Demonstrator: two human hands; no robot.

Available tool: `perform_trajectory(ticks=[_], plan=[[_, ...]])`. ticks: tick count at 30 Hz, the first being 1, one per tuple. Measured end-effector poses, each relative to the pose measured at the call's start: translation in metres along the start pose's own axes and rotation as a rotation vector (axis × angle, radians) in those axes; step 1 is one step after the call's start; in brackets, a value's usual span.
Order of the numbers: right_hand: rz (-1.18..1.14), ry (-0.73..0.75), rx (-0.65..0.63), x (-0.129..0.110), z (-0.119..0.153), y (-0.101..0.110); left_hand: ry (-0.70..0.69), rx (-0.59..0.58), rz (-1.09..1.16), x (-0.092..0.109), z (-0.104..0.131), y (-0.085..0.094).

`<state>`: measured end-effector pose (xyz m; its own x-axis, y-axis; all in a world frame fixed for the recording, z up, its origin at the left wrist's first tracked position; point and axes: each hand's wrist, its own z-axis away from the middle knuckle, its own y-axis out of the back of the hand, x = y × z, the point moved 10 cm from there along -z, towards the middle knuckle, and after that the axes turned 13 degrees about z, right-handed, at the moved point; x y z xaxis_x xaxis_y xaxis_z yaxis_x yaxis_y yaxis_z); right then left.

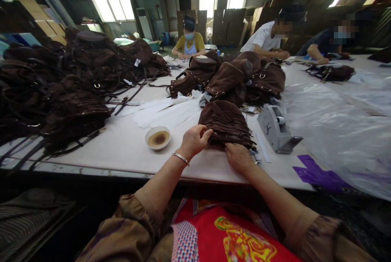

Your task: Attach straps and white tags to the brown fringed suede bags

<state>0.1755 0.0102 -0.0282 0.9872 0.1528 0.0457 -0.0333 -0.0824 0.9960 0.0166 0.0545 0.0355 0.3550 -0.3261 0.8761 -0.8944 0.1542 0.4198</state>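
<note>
A dark brown fringed bag (224, 121) lies on the table in front of me, its fringe strands hanging toward its right side. At the bag's left edge, my left hand (195, 140) has thumb and fingers closed on the near rim; a bangle circles that wrist. My right hand (240, 157) grips the bag's near edge, its fingertips partly hidden by the fringe. To the left of my left hand stands a small white bowl (158, 138) with brown residue inside. A grey tape dispenser (277, 128) sits right of the bag.
Brown bags (232, 77) are piled behind the fringed one, beside white paper sheets (168, 109). A bigger heap of bags (76, 75) covers the left. Clear plastic sheeting (339, 119) and purple tape (320, 172) lie at right. Across the white table (122, 148), several people (189, 42) work.
</note>
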Motion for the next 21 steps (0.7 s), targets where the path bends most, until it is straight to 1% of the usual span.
perform_trajectory(ticks=[1, 2, 4, 6, 8, 10, 12, 15, 18, 21], plan=[[-0.002, -0.022, 0.002, 0.001, -0.002, 0.000, -0.046, 0.022, -0.120, -0.006, 0.001, 0.008], [-0.008, -0.039, 0.007, 0.002, -0.004, 0.000, -0.067, 0.018, -0.207, -0.013, 0.002, 0.012], [-0.039, -0.054, 0.031, 0.000, -0.009, 0.002, -0.077, -0.034, -0.305, -0.030, 0.002, 0.008], [-0.088, -0.036, 0.062, -0.005, -0.015, 0.005, -0.071, -0.050, -0.361, -0.040, 0.000, 0.004], [-0.126, 0.003, 0.077, -0.010, -0.020, 0.006, -0.067, -0.041, -0.409, -0.042, -0.005, 0.001], [-0.140, 0.056, 0.075, -0.016, -0.025, 0.005, -0.074, -0.034, -0.428, -0.040, -0.012, -0.001], [-0.135, 0.106, 0.050, -0.020, -0.029, 0.003, -0.088, -0.006, -0.405, -0.036, -0.019, 0.002], [-0.125, 0.156, -0.021, -0.023, -0.032, -0.003, -0.075, 0.082, -0.310, -0.036, -0.030, 0.013], [-0.142, 0.167, -0.071, -0.025, -0.038, -0.004, -0.004, 0.145, -0.178, -0.046, -0.040, 0.020], [-0.261, 0.128, -0.135, -0.024, -0.048, -0.006, 0.073, 0.159, -0.075, -0.057, -0.046, 0.020]])
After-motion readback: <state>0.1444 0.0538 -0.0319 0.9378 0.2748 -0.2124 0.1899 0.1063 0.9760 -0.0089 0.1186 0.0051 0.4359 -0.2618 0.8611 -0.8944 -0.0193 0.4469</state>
